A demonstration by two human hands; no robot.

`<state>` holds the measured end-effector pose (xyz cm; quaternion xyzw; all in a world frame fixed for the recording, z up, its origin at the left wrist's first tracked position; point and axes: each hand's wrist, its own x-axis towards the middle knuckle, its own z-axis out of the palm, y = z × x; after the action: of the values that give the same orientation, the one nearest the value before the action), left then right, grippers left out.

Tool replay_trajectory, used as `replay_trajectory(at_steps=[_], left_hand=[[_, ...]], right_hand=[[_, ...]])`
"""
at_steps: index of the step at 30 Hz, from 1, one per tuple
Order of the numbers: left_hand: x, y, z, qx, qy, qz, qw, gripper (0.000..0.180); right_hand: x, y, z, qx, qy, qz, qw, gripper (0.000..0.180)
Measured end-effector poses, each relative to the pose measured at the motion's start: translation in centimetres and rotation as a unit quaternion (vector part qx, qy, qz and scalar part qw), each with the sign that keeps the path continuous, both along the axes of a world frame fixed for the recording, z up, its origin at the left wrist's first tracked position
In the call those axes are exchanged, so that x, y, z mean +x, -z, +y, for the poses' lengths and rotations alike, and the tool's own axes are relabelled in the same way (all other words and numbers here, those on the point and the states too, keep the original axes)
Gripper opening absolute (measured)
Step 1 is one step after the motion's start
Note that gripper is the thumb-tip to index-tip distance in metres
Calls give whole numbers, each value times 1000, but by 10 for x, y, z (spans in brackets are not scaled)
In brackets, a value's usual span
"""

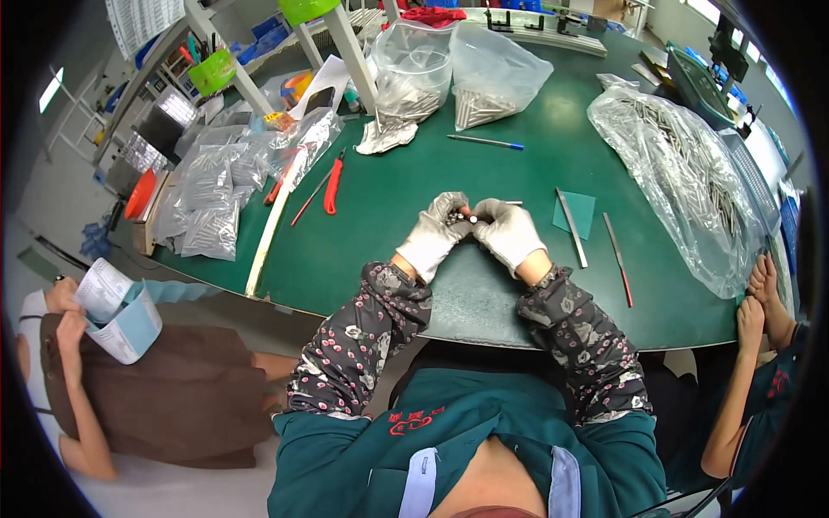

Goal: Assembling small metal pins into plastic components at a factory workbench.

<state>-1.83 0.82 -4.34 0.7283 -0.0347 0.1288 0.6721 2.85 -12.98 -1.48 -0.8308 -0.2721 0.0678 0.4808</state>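
Two gloved grips (433, 235) hold small parts (473, 219) near one pen (485, 142).

My left hand (432, 235) and right hand (511, 233), both gloved, sit close together, fingers (492, 210) curled, forearms (358, 341) slanting inward.
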Motion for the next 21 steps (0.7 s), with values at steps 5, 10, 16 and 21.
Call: replay_trajectory(at_steps=[5,10,16,21], left_hand=[[0,2,-2,29,6,-20,999,22],[-1,1,5,-15,23,6,1000,22],[-1,-5,4,4,3,30,1000,23],[0,-3,7,46,-2,12,999,23]], right_hand=[[4,7,-3,20,-3,-10,1000,15],[4,9,2,14,-18,-60,998,13],[6,10,2,7,-18,-75,997,12],[8,11,2,30,-30,-61,997,13]])
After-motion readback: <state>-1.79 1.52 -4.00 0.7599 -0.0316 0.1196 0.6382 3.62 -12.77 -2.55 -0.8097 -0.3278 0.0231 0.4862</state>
